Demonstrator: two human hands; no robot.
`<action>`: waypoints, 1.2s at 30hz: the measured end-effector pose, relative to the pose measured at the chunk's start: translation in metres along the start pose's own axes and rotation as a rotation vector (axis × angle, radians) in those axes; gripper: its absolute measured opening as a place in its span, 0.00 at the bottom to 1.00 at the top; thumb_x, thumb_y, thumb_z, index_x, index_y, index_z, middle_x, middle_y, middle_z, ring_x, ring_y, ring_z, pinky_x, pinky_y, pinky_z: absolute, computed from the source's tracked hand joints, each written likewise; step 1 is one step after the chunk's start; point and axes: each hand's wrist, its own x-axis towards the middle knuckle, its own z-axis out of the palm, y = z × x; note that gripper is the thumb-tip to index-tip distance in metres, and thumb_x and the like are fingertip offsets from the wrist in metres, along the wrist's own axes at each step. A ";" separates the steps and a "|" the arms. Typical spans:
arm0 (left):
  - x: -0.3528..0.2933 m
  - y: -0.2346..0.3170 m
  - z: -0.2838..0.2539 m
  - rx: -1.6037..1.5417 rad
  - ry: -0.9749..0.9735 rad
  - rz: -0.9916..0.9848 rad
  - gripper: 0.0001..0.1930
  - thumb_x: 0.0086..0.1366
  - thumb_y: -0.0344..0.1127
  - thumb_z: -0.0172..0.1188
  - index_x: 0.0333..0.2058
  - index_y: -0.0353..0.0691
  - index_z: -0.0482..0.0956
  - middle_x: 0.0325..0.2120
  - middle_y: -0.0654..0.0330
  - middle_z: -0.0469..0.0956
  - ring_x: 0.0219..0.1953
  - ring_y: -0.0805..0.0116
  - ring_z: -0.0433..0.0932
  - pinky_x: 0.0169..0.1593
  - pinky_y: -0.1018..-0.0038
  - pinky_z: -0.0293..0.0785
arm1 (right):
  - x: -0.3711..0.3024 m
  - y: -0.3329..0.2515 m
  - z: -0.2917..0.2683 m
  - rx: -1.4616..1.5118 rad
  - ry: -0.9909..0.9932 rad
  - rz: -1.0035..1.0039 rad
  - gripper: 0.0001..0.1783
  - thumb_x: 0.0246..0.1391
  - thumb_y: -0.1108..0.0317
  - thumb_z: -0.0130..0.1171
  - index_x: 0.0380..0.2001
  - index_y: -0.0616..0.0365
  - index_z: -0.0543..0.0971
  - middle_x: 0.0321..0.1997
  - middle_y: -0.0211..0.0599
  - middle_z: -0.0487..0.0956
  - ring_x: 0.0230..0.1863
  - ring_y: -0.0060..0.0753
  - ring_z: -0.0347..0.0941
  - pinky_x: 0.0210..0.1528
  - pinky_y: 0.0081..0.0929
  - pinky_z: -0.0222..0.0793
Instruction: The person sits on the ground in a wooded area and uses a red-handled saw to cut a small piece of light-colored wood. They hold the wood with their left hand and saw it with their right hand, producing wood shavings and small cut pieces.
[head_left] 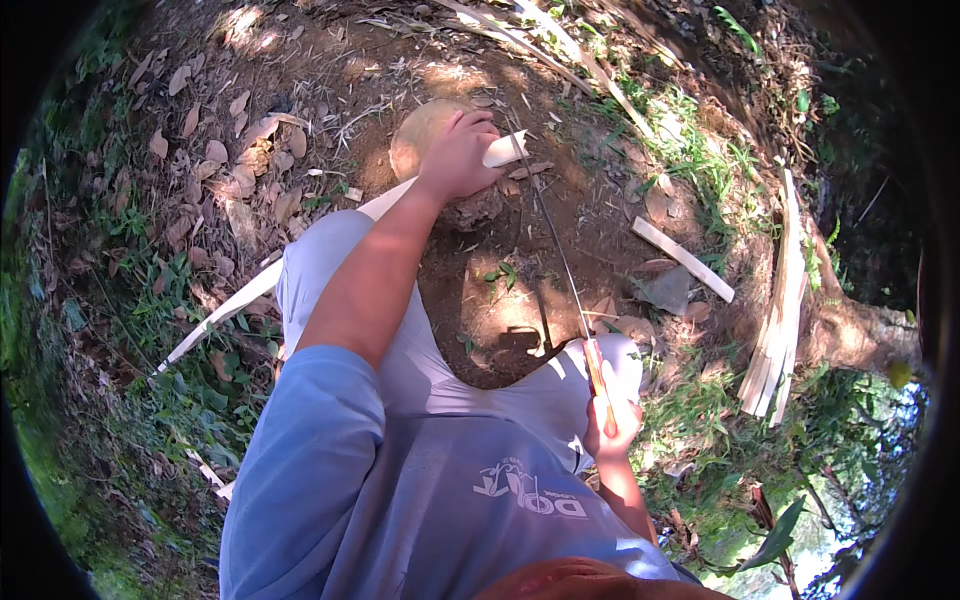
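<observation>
Now the left hand has its fingers clamped on a pale wooden strip, its end past the round block's right edge; the right hand's fingers wrap a long knife's handle.

Between the person's knees, bare soil gives a hand room to pass, with a low green sprout in it. The long knife, slanting forward from the right hand, bars the right side; beyond it lies a short slat. Leftward, a long pale strip runs out from the left hand past the knee.
</observation>
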 end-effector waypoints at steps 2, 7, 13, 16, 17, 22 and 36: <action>-0.004 0.000 0.000 -0.019 -0.001 -0.013 0.19 0.55 0.43 0.75 0.46 0.45 0.89 0.52 0.64 0.84 0.71 0.61 0.70 0.79 0.50 0.57 | 0.019 -0.003 0.003 0.041 -0.019 0.050 0.26 0.65 0.77 0.58 0.66 0.74 0.78 0.23 0.31 0.79 0.19 0.17 0.67 0.25 0.23 0.64; 0.000 0.002 -0.006 -0.012 -0.017 -0.008 0.21 0.56 0.45 0.75 0.47 0.45 0.89 0.52 0.64 0.84 0.71 0.60 0.70 0.79 0.49 0.57 | 0.133 0.036 0.091 0.078 0.044 0.071 0.29 0.67 0.74 0.61 0.71 0.56 0.77 0.45 0.45 0.90 0.34 0.18 0.81 0.38 0.21 0.74; 0.005 0.009 -0.006 -0.059 0.029 0.008 0.23 0.57 0.47 0.75 0.49 0.44 0.88 0.53 0.60 0.84 0.72 0.58 0.70 0.79 0.47 0.55 | 0.253 0.027 0.155 0.262 0.094 -0.066 0.25 0.71 0.66 0.60 0.69 0.57 0.79 0.53 0.54 0.88 0.37 0.16 0.79 0.42 0.24 0.76; 0.006 0.004 -0.011 -0.039 -0.014 0.006 0.24 0.57 0.47 0.75 0.50 0.44 0.88 0.54 0.60 0.83 0.72 0.58 0.69 0.80 0.48 0.55 | 0.234 0.034 0.147 0.290 0.143 -0.094 0.26 0.70 0.67 0.60 0.69 0.54 0.79 0.45 0.51 0.88 0.30 0.20 0.77 0.37 0.23 0.75; 0.005 0.004 -0.011 -0.036 -0.033 0.000 0.24 0.57 0.46 0.75 0.51 0.44 0.88 0.54 0.60 0.83 0.72 0.58 0.69 0.80 0.48 0.54 | 0.217 0.036 0.140 0.296 0.159 -0.101 0.26 0.70 0.68 0.60 0.70 0.53 0.78 0.40 0.50 0.88 0.25 0.21 0.75 0.34 0.23 0.74; -0.002 0.010 -0.008 -0.059 -0.041 -0.028 0.20 0.56 0.42 0.75 0.48 0.45 0.88 0.52 0.63 0.83 0.72 0.59 0.69 0.80 0.49 0.54 | 0.032 0.054 0.069 -0.013 0.074 0.105 0.28 0.65 0.73 0.58 0.69 0.63 0.78 0.30 0.39 0.84 0.24 0.29 0.78 0.33 0.26 0.75; 0.000 0.005 -0.007 -0.042 0.026 -0.009 0.25 0.55 0.43 0.76 0.52 0.45 0.86 0.56 0.59 0.81 0.73 0.56 0.69 0.79 0.51 0.58 | 0.135 0.025 0.082 0.103 0.134 0.011 0.26 0.69 0.72 0.60 0.70 0.55 0.79 0.33 0.32 0.85 0.26 0.14 0.70 0.33 0.18 0.69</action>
